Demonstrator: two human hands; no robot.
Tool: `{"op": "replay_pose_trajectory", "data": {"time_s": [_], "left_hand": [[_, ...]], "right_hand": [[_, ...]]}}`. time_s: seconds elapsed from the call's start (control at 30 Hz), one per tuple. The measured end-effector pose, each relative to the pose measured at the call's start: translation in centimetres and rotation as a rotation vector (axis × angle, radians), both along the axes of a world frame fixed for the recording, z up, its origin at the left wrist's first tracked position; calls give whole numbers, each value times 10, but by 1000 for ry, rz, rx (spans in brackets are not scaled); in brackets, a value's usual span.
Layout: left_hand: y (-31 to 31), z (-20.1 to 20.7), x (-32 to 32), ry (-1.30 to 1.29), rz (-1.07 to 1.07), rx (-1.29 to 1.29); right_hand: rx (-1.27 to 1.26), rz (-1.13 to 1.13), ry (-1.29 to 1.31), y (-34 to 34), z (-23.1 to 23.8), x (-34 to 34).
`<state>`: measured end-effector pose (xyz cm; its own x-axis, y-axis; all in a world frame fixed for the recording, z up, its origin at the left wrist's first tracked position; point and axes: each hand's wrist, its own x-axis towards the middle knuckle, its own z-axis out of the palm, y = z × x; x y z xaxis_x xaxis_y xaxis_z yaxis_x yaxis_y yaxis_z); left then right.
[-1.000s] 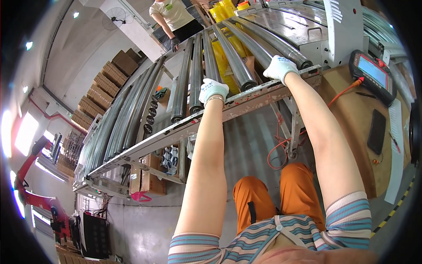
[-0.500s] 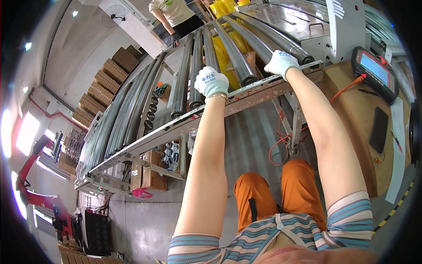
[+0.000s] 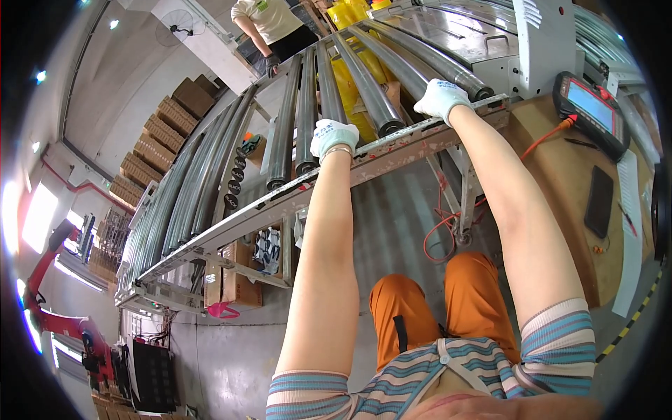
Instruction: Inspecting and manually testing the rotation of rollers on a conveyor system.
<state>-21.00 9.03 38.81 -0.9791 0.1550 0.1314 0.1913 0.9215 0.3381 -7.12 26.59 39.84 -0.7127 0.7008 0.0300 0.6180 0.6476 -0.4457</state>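
Both of my hands wear white gloves and reach to the near rail [image 3: 392, 150] of a metal frame. Long grey metal rollers lie across it, side by side. My left hand [image 3: 334, 138] is closed over the near end of one roller [image 3: 330, 84]; its fingertips are hidden. Farther right, my right hand [image 3: 442, 99] is closed around the near end of another roller [image 3: 399, 57], thumb toward the left. Between my hands lies a roller [image 3: 367, 87] with a black end, untouched. Just left of my left hand is another roller [image 3: 306, 112].
Across the frame stands a person [image 3: 269, 24] with a dark-gloved hand [image 3: 271, 66]. A handheld controller with a screen [image 3: 593, 112] and a phone [image 3: 598, 201] rest on a brown surface at right. An orange cable [image 3: 437, 238] hangs below. Cartons [image 3: 238, 280] sit under the frame.
My left hand has tipped slightly lower over its roller's end. The right hand keeps its place on its roller. The whole view has shifted a little.
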Motion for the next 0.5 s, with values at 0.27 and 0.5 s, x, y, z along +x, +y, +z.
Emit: {"op": "replay_pose_trajectory", "data": {"time_s": [0.27, 0.5], "left_hand": [[-1, -1, 0, -10, 17, -8], [-2, 2, 3, 17, 25, 3]], "right_hand": [[-21, 5, -27, 3, -1, -5], [7, -17, -13, 0, -1, -3]]}}
